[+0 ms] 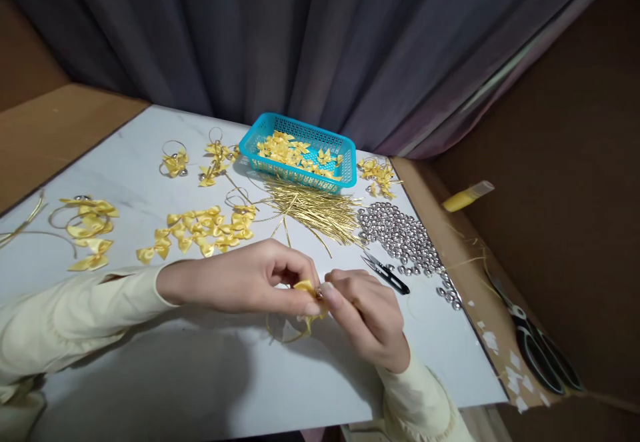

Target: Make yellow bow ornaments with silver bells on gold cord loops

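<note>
Between my two hands is a yellow ribbon bow point(305, 286), partly covered by fingers. My left hand point(255, 279) pinches it from the left. The fingers of my right hand point(367, 309) are closed at the bow's right side, where a small silver bell or bead point(319, 292) shows between the fingertips. Below the hands hangs a loop of thin gold cord point(287, 340), along with a yellow ribbon end. Just beyond my right hand lie black thread snips point(387, 273) with their blades pointing away to the left.
A blue plastic basket point(249, 143) at the back holds yellow bows. Gold cords point(320, 212) lie in front of it, beside a pile of silver beads point(400, 235). Loose bows point(200, 227) are spread at left. Large scissors point(540, 349) and a yellow tube point(467, 197) lie along the right side.
</note>
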A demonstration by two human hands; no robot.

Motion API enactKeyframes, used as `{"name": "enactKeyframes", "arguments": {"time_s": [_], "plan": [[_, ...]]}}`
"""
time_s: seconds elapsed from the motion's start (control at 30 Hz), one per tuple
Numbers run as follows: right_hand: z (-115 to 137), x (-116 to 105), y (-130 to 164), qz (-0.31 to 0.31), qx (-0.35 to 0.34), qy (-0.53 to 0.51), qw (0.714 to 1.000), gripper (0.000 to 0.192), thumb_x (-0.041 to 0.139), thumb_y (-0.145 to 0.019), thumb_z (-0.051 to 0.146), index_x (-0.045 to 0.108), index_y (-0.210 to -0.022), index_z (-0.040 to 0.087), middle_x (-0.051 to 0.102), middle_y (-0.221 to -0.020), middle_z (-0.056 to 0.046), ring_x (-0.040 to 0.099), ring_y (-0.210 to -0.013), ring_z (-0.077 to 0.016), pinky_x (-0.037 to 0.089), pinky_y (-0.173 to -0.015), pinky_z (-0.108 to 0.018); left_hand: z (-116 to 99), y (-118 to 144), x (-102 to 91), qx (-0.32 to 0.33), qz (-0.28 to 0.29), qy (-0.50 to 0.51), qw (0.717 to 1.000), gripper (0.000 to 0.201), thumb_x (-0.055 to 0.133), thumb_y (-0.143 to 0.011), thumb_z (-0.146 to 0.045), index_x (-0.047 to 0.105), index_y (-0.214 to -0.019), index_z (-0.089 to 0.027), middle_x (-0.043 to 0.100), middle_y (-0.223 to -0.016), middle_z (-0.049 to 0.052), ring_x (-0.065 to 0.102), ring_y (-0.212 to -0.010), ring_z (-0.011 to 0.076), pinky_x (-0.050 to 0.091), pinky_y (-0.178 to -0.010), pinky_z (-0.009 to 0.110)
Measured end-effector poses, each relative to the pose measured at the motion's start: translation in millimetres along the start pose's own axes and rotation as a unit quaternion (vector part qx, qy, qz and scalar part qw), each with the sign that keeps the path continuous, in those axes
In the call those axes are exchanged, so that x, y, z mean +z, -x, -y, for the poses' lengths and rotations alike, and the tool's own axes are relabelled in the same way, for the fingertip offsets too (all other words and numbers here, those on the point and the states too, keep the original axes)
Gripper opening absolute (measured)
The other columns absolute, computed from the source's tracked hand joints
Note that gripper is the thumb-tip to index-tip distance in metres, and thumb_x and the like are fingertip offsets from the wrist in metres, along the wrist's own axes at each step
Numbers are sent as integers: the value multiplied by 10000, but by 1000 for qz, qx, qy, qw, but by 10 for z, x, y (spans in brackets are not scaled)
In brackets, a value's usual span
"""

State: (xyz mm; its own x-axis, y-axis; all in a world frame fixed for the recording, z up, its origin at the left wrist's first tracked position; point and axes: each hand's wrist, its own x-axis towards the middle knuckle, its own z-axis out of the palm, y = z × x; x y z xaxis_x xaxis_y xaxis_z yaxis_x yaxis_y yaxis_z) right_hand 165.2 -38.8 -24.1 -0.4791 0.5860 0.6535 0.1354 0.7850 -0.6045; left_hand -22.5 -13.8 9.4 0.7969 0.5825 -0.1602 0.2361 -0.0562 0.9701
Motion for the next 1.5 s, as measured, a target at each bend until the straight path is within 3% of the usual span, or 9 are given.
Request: {"name": "enactKeyframes", "arguments": {"time_s": [0.2, 0.37, 0.53, 0.93, 1.1, 1.3, 1.5], "plan": [[69, -1, 10, 3, 185, -139, 973, 296, 462, -927, 172, 422, -634, 195, 395, -550, 68, 347, -469, -55, 296, -438, -180, -72, 55, 23, 54, -20, -111, 992, 146, 508, -850, -177, 584, -744, -111, 575, -741, 13, 507, -684, 111, 388, -638, 202], [71, -12, 29, -4, 229, -169, 959, 323, 463, -937, 224, 416, -618, 196, 375, -533, 75, 326, -469, -56, 288, -447, -178, -43, 64, 41, 112, -50, -172, 977, 141, 513, -842, -160, 599, -749, -97, 626, -765, 41, 537, -698, 112, 393, -656, 190], [76, -21, 26, 1, 201, -137, 970, 304, 462, -932, 182, 399, -636, 198, 368, -552, 75, 329, -480, -51, 281, -455, -180, -20, 63, 48, 119, -60, -174, 976, 147, 528, -857, -167, 610, -755, -100, 644, -782, 42, 553, -705, 109, 397, -659, 179], [52, -44, 4, 20, 101, -57, 993, 276, 445, -923, 138, 396, -660, 206, 391, -560, 57, 361, -470, -68, 302, -450, -202, -37, 39, -13, 99, -13, -88, 991, 149, 533, -897, -204, 625, -821, -115, 616, -817, 27, 567, -771, 127, 425, -725, 200], [53, -55, -28, 9, 30, -4, 1000, 284, 426, -914, 116, 377, -651, 210, 353, -555, 53, 344, -475, -83, 291, -455, -226, -65, 40, -49, 80, 12, -56, 995, 117, 535, -890, -190, 614, -831, -125, 609, -816, 27, 561, -768, 129, 429, -726, 206], [76, -101, -60, 37, -58, 89, 994, 244, 455, -859, 57, 395, -673, 202, 312, -556, 45, 267, -489, -100, 215, -464, -264, -53, 40, -51, 104, 11, -83, 991, 129, 513, -900, -189, 605, -828, -135, 616, -857, 44, 566, -798, 140, 425, -749, 216], [62, -105, -46, 71, -57, 136, 987, 266, 475, -858, 79, 362, -657, 212, 335, -550, 44, 266, -498, -107, 219, -471, -273, -35, 24, -40, 97, 3, -110, 989, 126, 492, -894, -145, 608, -847, -132, 622, -873, 43, 559, -816, 144, 414, -756, 220]]}}
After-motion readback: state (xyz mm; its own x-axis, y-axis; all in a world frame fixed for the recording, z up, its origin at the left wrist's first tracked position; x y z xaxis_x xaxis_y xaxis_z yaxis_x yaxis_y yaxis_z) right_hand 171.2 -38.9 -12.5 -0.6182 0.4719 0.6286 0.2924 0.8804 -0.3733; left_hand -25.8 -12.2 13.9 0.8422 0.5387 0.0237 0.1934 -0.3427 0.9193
